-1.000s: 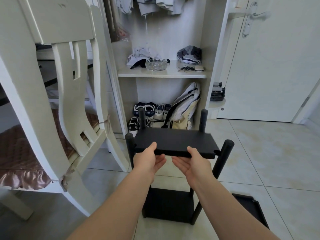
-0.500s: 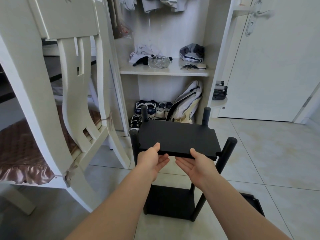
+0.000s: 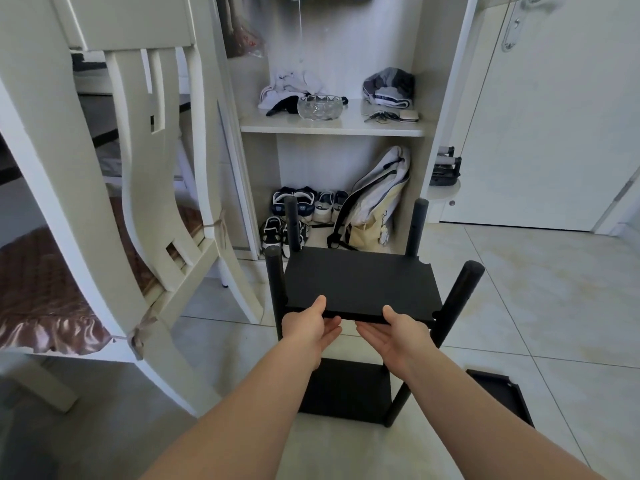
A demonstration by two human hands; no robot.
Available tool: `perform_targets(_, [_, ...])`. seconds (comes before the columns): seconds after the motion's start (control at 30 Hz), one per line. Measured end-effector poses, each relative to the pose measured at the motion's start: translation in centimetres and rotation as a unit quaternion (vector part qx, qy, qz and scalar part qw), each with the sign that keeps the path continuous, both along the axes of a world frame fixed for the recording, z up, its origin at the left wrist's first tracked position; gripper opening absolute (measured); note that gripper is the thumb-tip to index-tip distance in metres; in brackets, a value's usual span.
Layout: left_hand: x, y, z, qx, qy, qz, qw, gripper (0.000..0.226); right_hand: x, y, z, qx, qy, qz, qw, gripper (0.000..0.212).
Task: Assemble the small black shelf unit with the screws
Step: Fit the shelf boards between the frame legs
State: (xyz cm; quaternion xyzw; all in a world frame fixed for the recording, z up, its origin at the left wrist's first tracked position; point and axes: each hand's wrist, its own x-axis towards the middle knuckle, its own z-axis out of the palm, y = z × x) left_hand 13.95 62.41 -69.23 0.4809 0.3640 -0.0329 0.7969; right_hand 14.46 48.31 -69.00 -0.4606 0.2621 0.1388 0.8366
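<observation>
The black shelf panel (image 3: 360, 282) is held roughly level between the four posts (image 3: 460, 296), above the bottom shelf (image 3: 346, 389), its near edge pinched by the left hand (image 3: 308, 327) and right hand (image 3: 401, 336), thumbs above, fingers beneath, seemingly so its corners can be aligned

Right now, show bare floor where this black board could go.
For the board, widest bare tile lies right of the shelf unit, between its posts, the door and the black tray. A narrower strip runs between the chair leg and the unit. The cupboard bottom is crowded with shoes and a bag.
</observation>
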Motion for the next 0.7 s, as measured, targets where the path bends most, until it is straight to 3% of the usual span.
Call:
perform_targets(0.17, [-0.1, -0.6, -3.4, -0.027, 0.002, -0.009, 1.000, 0.027, -0.7, -0.8, -3.8, 0.007, 0.004, -0.029, 1.000, 0.033])
perform_targets(0.3, [-0.4, -1.4, -5.5, -0.046, 0.031, -0.005, 0.998, 0.011, -0.7, -1.0, -6.3, 0.007, 0.024, -0.037, 0.999, 0.032])
perform_targets(0.53, [0.1, -0.3, -7.8, -0.047, 0.048, 0.008, 0.998, 0.006, -0.4, -0.2, -7.9, -0.002, 0.046, 0.005, 0.999, 0.035])
perform_targets(0.7, [1.2, 1.2, -8.4, -0.031, 0.043, -0.015, 0.999, 0.027, 0.7, 0.5, -8.4, 0.002, 0.059, 0.021, 0.998, 0.034])
